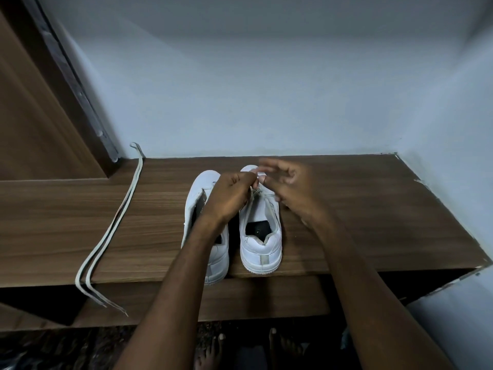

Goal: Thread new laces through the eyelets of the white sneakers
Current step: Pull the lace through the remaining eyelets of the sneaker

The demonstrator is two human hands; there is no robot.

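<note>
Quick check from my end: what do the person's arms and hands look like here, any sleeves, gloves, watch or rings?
Both forearms are bare as far up as the view shows, with no sleeves visible. The left hand and right hand wear no gloves, and no watch or wristband shows on either wrist. The right hand is motion-blurred, so small rings cannot be ruled out there. None show on the left hand.

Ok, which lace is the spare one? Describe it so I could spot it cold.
Start at the wooden shelf against the pale wall. Two white sneakers stand mid-shelf, and the spare lace lies to their left. It is doubled into a long flat strip, folded end at the wall, both tips hanging over the front edge, untouched by either hand.
</note>
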